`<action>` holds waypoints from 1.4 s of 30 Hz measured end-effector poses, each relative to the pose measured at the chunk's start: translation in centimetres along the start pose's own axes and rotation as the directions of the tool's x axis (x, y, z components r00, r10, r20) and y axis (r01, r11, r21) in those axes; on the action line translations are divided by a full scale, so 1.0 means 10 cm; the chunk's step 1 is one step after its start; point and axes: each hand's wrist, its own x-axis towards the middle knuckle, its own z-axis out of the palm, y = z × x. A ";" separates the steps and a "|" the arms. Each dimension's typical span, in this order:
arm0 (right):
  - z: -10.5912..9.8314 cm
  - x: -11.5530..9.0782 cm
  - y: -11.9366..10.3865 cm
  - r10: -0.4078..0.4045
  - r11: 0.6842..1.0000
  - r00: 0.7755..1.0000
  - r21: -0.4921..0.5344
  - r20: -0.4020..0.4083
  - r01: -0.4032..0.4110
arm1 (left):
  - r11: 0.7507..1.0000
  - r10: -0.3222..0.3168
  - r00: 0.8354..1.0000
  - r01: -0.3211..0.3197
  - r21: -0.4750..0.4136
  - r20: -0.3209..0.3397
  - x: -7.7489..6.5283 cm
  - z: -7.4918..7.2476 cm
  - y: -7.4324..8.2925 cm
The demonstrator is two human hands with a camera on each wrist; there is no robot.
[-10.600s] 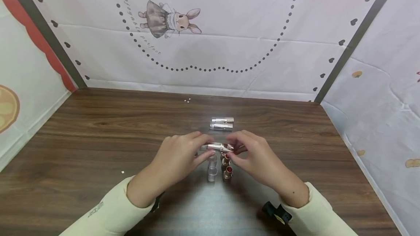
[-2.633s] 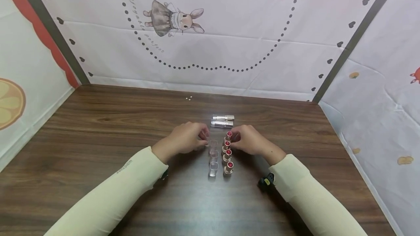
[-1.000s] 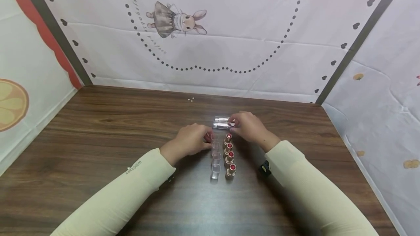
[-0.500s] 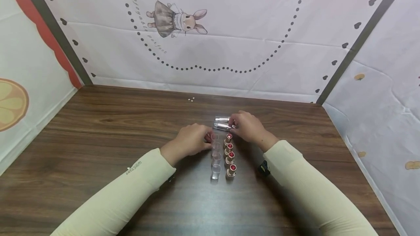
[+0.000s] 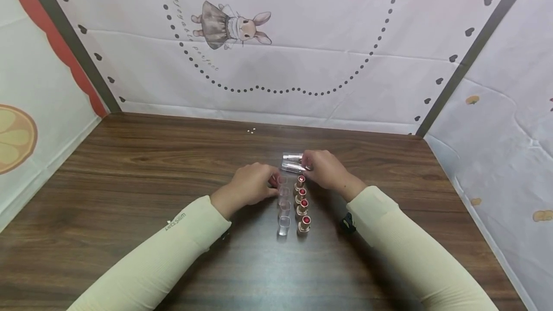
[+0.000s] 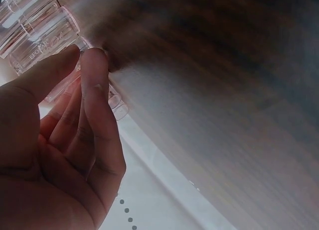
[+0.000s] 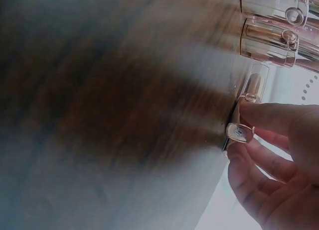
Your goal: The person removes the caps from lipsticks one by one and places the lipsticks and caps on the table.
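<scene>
Several uncapped lipsticks (image 5: 304, 208) stand upright in a row with red bullets up. Left of them runs a row of clear lipstick caps (image 5: 284, 224). My left hand (image 5: 251, 185) curls thumb and index fingertips at the farthest clear cap (image 5: 282, 181), which stays in line with the others. Two capped silver lipsticks lie beyond the rows: a far one (image 5: 292, 156) and a nearer one (image 5: 292, 166), slightly askew. My right hand (image 5: 326, 168) pinches the nearer lipstick by its base end, seen between thumb and finger in the right wrist view (image 7: 239, 133).
A brown wood-grain table (image 5: 194, 148) lies under everything. White printed cloth walls (image 5: 302, 37) close off its back and sides. Tiny white bits (image 5: 251, 131) lie near the back edge, and another (image 5: 169, 222) is beside my left sleeve.
Earlier both hands held a lipstick over fewer standing ones; the rows have since grown. My right hand has moved to the lying lipsticks, whose nearer one has turned slightly. My left hand stays put lately.
</scene>
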 end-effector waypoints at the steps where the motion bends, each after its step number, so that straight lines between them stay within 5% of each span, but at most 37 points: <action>1: 0.00 0.00 0.00 -0.001 1.000 1.000 0.004 -0.003 0.001 | 1.000 0.000 1.000 0.000 -0.001 0.000 0.00 0.00 0.00; 33: -0.40 -0.55 -0.07 0.005 0.969 0.988 0.246 -0.156 0.034 | 0.999 -0.003 0.999 0.004 -0.034 0.033 -0.01 0.00 -0.06; 42: -0.38 -0.79 -0.26 -0.073 0.947 0.974 0.291 -0.213 0.134 | 1.000 -0.010 0.996 0.012 0.020 -0.090 -0.23 -0.13 -0.05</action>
